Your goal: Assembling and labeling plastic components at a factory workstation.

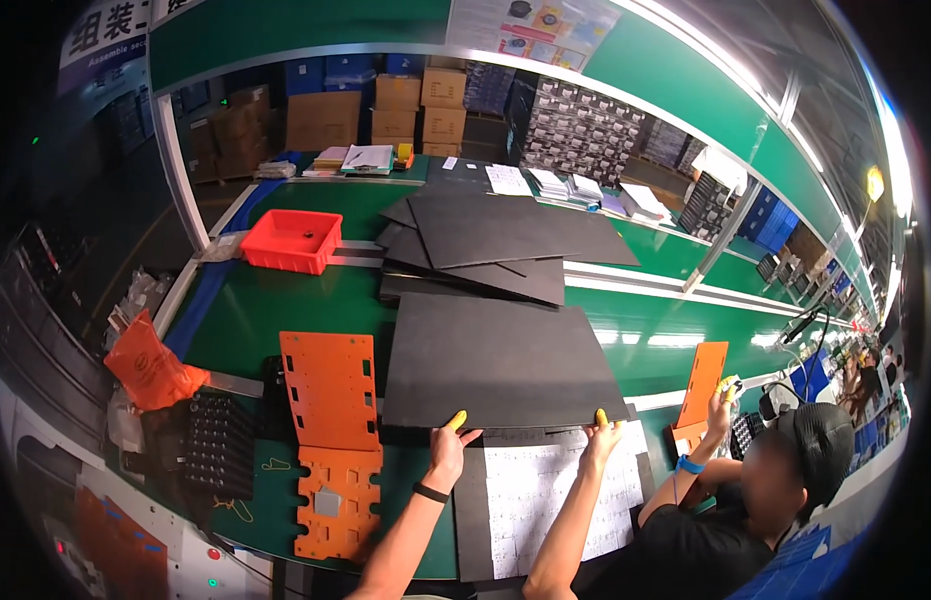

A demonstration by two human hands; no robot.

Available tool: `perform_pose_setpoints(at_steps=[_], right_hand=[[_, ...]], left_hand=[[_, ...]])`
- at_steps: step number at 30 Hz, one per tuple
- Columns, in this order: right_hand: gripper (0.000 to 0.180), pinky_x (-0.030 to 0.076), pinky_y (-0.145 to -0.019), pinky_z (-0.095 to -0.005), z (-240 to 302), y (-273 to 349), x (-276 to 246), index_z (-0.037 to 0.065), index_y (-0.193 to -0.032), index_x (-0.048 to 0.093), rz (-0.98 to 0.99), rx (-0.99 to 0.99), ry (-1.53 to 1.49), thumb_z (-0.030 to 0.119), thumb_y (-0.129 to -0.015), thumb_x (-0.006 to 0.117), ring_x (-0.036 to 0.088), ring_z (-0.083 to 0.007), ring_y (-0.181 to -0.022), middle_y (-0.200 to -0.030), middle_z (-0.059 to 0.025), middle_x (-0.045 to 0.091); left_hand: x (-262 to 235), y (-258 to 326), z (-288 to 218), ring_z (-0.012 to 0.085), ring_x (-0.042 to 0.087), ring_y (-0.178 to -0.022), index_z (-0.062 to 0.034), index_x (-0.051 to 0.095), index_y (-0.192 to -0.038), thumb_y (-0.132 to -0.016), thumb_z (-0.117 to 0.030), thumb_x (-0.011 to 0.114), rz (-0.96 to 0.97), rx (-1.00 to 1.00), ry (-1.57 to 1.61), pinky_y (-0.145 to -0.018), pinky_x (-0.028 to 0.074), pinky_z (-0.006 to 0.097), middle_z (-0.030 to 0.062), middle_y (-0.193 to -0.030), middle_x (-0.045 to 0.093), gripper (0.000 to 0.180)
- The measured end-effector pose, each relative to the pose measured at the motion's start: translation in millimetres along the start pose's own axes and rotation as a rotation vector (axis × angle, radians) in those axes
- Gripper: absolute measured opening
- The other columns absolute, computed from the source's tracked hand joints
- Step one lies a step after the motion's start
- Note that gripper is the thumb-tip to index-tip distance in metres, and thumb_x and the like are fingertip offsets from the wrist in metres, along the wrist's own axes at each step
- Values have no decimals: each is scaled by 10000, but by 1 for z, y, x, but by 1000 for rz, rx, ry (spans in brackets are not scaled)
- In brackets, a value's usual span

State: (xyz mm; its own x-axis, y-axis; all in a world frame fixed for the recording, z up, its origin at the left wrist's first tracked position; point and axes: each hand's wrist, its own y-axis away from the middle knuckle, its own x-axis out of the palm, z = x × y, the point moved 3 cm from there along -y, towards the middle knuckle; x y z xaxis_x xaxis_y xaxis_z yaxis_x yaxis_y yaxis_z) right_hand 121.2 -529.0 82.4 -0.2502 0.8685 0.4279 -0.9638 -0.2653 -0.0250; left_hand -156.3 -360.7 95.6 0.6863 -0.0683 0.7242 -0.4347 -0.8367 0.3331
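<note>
- Black foam sheet [500,360], large and flat, lies on the green belt [245,330]; its near edge sits over the paper sheet [545,500] at the bench front.
- left hand [447,448] at the sheet's near edge, left of middle; thumb in a yellow finger cot on top, other fingers under, so pinched on the edge.
- right hand [602,438] at the same edge further right; same pinch, yellow-tipped finger on top.
- Both hands grip, arms stretched forward; sheet looks flat on the belt, not lifted as far as I can tell.
- Progress, my read: one sheet is in hand and mostly on the belt; whether it is fully placed can't be told.
- Stack of black sheets [485,250] fanned loosely beyond it.
- Orange plates [330,390] lie left of the sheet, red bin [290,240] further back.
- Co-worker in a black cap [820,435] at right holds another orange plate [703,385]; separate hands.
</note>
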Motion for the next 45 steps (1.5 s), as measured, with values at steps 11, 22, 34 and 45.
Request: perform_pose_setpoints(at_steps=[11,22,34,45], right_hand=[[337,502,-562,-237,-25,4,-13,37,-1280,464,-45,19,32,-48,-954,482,621,-145,-752,-1014,-96,613],[324,538,-595,-276,-30,14,-1,36,-1265,465,-50,-1,7,-13,-957,554,635,-164,-784,-1043,-109,613],[295,503,-537,-236,-29,26,13,44,-1261,475,-83,8,0,-3,-972,516,604,-122,-685,-942,-72,623],[339,443,-512,-231,-37,27,24,58,-1234,499,-152,-14,-31,38,-934,654,583,-114,-697,-906,-32,612]], left_hand=[[-11,-10,9,213,659,-976,-25,571,-1166,-967,-56,379,-109,-36,-27,-742,632,381,112,-1125,637,278],[-30,-17,18,216,659,-932,-45,556,-1164,-1010,-155,360,-172,2,-67,-734,627,405,97,-1085,625,272],[-38,-35,18,224,650,-998,-38,489,-1218,-952,-70,374,-177,-17,-38,-684,625,365,125,-1186,605,292],[-41,-39,15,208,634,-910,-34,502,-1175,-953,-79,391,-251,27,-22,-654,619,353,115,-1106,617,253]])
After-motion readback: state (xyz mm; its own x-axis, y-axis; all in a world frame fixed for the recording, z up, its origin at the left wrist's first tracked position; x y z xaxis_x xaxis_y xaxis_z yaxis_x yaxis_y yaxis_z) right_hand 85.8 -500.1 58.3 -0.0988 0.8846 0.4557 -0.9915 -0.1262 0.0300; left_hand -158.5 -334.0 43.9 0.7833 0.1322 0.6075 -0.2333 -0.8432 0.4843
